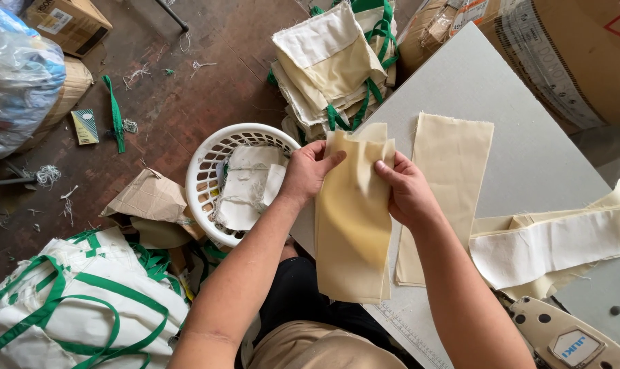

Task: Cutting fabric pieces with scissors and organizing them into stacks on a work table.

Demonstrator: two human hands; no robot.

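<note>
Your grey flat desk [522, 150] gives you bare surface ahead and to the right, though its near-left edge runs just under your wrists, so anything slid left drops toward the white round plastic basket [218, 164] on the floor. On the desk lies a cream rectangular fabric panel [447, 184], flat, just right of your hands. You look to be at the pairing step: the pale yellow fabric pieces [351, 225] hang over that edge, pinched at the top by your left hand [308, 171] and right hand [406, 191], fingers closed on them. Squaring the top corners seems the next need.
</note>
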